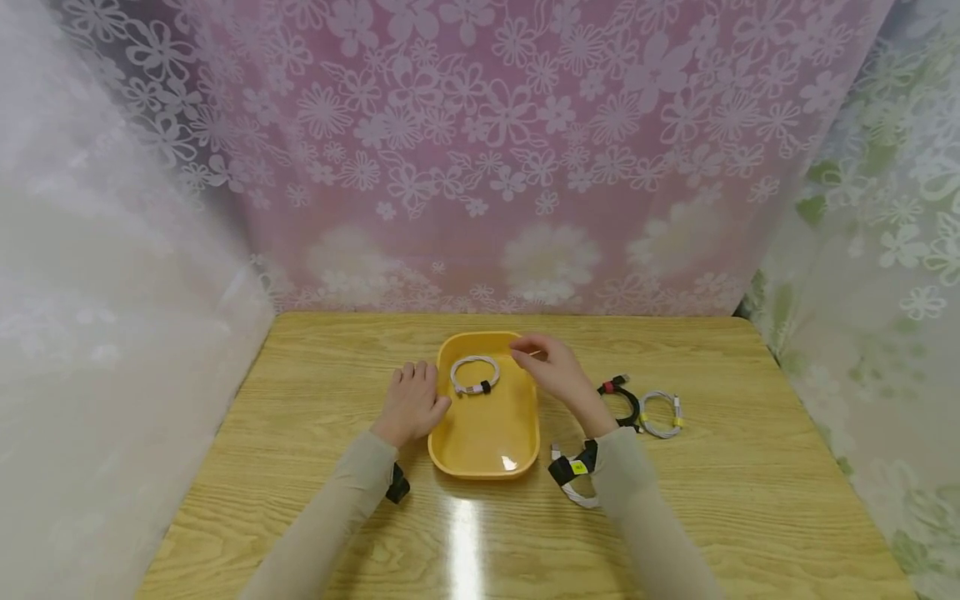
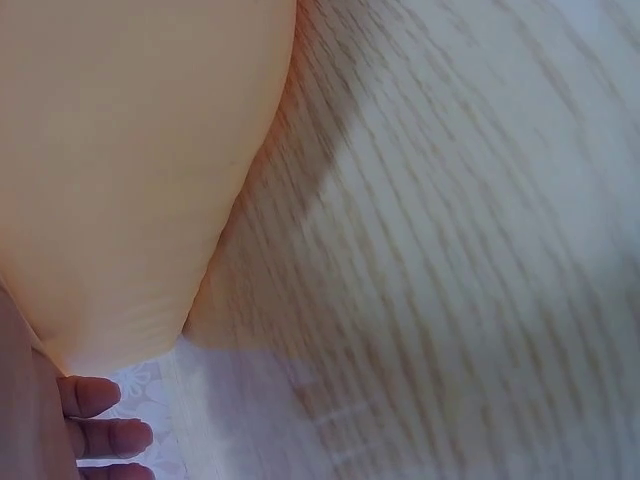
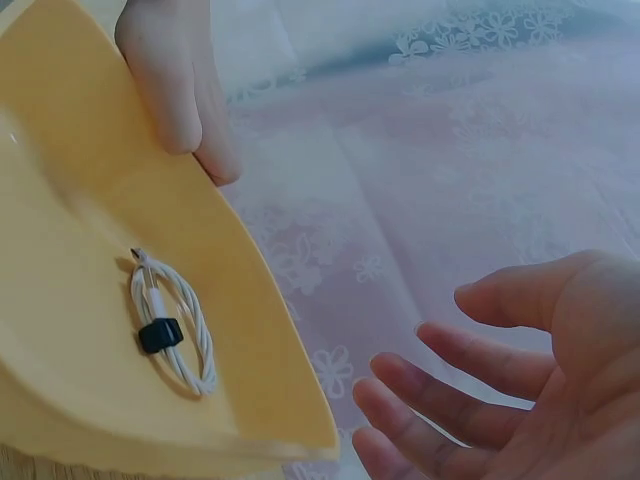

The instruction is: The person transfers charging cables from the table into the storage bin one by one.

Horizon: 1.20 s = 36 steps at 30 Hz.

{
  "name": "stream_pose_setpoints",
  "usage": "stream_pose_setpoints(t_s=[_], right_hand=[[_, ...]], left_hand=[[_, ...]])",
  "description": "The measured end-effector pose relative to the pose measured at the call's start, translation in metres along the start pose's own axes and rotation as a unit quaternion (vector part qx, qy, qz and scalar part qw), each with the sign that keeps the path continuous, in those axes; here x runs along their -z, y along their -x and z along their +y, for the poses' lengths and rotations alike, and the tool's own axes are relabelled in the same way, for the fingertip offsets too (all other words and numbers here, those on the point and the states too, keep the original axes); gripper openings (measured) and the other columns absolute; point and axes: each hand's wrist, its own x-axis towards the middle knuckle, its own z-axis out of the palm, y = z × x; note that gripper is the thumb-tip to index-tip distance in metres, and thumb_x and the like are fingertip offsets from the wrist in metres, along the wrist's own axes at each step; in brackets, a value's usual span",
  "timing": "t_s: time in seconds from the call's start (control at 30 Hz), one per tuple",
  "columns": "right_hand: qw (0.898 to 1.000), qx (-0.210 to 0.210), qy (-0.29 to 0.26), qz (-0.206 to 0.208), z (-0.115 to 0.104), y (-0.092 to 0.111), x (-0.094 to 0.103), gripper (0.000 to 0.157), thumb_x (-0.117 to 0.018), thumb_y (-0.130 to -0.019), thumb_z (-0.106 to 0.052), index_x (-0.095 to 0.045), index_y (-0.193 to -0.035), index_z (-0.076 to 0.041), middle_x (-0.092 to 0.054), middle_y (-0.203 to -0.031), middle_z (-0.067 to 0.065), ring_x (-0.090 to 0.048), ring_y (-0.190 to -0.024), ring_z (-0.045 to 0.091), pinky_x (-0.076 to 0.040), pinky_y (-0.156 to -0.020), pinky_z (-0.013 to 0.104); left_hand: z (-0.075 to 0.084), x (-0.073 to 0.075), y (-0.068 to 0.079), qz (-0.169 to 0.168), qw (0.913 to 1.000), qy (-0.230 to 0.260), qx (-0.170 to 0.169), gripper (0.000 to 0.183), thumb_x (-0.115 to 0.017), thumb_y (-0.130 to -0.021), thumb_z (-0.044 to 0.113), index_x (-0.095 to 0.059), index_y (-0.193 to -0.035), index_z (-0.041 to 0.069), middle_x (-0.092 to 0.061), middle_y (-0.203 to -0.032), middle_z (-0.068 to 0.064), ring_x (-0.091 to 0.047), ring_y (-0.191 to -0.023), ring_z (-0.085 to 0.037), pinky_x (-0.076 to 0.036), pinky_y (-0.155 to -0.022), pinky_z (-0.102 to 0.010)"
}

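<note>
A yellow plastic tray (image 1: 483, 442) stands near the middle of the table. My left hand (image 1: 412, 404) holds its left rim, thumb over the edge and fingers along the outside; in the left wrist view, some fingertips (image 2: 110, 436) show beside the tray's outer wall. Inside the tray lies a coiled white cable (image 1: 475, 376), bound with a black strap; it also appears in the right wrist view (image 3: 190, 340). Above the tray's far right corner hovers my right hand (image 1: 551, 367), fingers loosely bent. Nothing is between its thumb and fingers (image 3: 430, 400) in the right wrist view.
Right of the tray lie a coiled black cable (image 1: 628, 404) with a red tie and a pale coiled cable (image 1: 660, 433) with yellow ties. Another white cable (image 1: 577, 498) is partly hidden under my right wrist. Patterned curtains (image 1: 480, 167) surround the wooden table (image 1: 337, 350).
</note>
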Motion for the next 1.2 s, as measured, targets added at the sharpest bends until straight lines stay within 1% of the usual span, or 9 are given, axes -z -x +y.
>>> stream_pose_setpoints(t_s=[0.23, 0.47, 0.57, 0.73, 0.83, 1.0, 1.07, 1.17, 1.2], right_hand=[[1.0, 0.001, 0.014, 0.028, 0.009, 0.014, 0.015, 0.032, -0.058, -0.099, -0.025, -0.064, -0.126, -0.008, -0.065, -0.121, 0.012, -0.062, -0.105, 0.03, -0.05, -0.087, 0.047], [0.999, -0.008, 0.003, 0.047, 0.028, 0.031, 0.028, 0.033, -0.057, -0.1, -0.026, -0.063, -0.127, -0.008, -0.064, -0.121, 0.013, -0.062, -0.103, 0.032, -0.052, -0.083, 0.046], [0.999, -0.007, 0.002, 0.054, 0.035, 0.039, 0.032, 0.033, -0.057, -0.1, -0.027, -0.064, -0.125, -0.007, -0.065, -0.119, 0.014, -0.063, -0.101, 0.034, -0.053, -0.08, 0.044], [0.997, -0.009, 0.018, 0.07, 0.046, 0.052, 0.035, 0.032, -0.057, -0.1, -0.024, -0.065, -0.123, -0.004, -0.066, -0.114, 0.016, -0.066, -0.096, 0.035, -0.052, -0.072, 0.035], [0.996, -0.013, 0.023, 0.083, 0.054, 0.061, 0.036, 0.03, -0.058, -0.1, -0.021, -0.065, -0.122, -0.002, -0.067, -0.109, 0.018, -0.065, -0.093, 0.037, -0.052, -0.069, 0.034], [0.993, -0.01, 0.057, 0.1, 0.063, 0.079, 0.034, 0.026, -0.06, -0.098, -0.017, -0.067, -0.117, -0.001, -0.068, -0.102, 0.016, -0.064, -0.083, 0.027, -0.051, -0.066, 0.031], [0.992, -0.015, 0.078, 0.102, 0.065, 0.086, 0.032, 0.024, -0.062, -0.097, -0.015, -0.067, -0.115, 0.0, -0.068, -0.098, 0.012, -0.062, -0.079, 0.021, -0.049, -0.062, 0.029], [0.99, -0.03, 0.096, 0.103, 0.069, 0.099, 0.027, 0.024, -0.064, -0.095, -0.014, -0.067, -0.113, 0.002, -0.067, -0.092, 0.01, -0.059, -0.071, 0.018, -0.046, -0.056, 0.027], [0.989, -0.035, 0.105, 0.103, 0.07, 0.104, 0.026, 0.024, -0.065, -0.094, -0.013, -0.067, -0.112, 0.002, -0.067, -0.09, 0.008, -0.058, -0.07, 0.017, -0.045, -0.056, 0.026]], left_hand=[[0.0, 0.001, -0.001, 0.004, 1.0, -0.002, -0.001, 0.02, -0.049, -0.093, 0.024, -0.038, -0.087, 0.008, -0.036, -0.085, -0.008, -0.032, -0.078, -0.028, -0.026, -0.073, -0.039], [0.004, 0.003, -0.003, 0.015, 0.9998, 0.008, -0.007, 0.018, -0.049, -0.091, 0.02, -0.037, -0.083, 0.009, -0.037, -0.082, -0.008, -0.032, -0.076, -0.027, -0.026, -0.072, -0.038], [0.004, 0.003, -0.003, 0.017, 0.9998, 0.002, -0.005, 0.018, -0.049, -0.091, 0.02, -0.036, -0.083, 0.009, -0.037, -0.082, -0.008, -0.032, -0.076, -0.027, -0.027, -0.072, -0.038], [0.004, 0.002, -0.002, 0.019, 0.9998, 0.002, -0.003, 0.018, -0.047, -0.09, 0.021, -0.036, -0.082, 0.009, -0.037, -0.082, -0.008, -0.033, -0.076, -0.028, -0.027, -0.072, -0.038], [0.004, 0.002, -0.002, 0.019, 0.9998, 0.004, -0.003, 0.018, -0.048, -0.09, 0.021, -0.036, -0.082, 0.009, -0.036, -0.081, -0.008, -0.032, -0.075, -0.027, -0.026, -0.071, -0.038], [0.005, 0.001, -0.002, 0.023, 0.9997, 0.007, -0.005, 0.02, -0.05, -0.089, 0.019, -0.034, -0.081, 0.01, -0.034, -0.08, -0.007, -0.031, -0.073, -0.027, -0.025, -0.07, -0.038], [0.005, 0.0, -0.002, 0.021, 0.9997, 0.009, -0.002, 0.02, -0.05, -0.089, 0.018, -0.034, -0.081, 0.01, -0.033, -0.08, -0.007, -0.03, -0.073, -0.027, -0.023, -0.07, -0.038], [0.005, -0.001, -0.003, 0.015, 0.9998, 0.008, 0.001, 0.019, -0.049, -0.09, 0.018, -0.034, -0.081, 0.011, -0.033, -0.08, -0.007, -0.029, -0.074, -0.027, -0.022, -0.07, -0.037], [0.005, -0.001, -0.003, 0.013, 0.9999, 0.007, 0.002, 0.019, -0.049, -0.09, 0.018, -0.034, -0.081, 0.011, -0.033, -0.081, -0.007, -0.029, -0.074, -0.027, -0.022, -0.071, -0.037]])
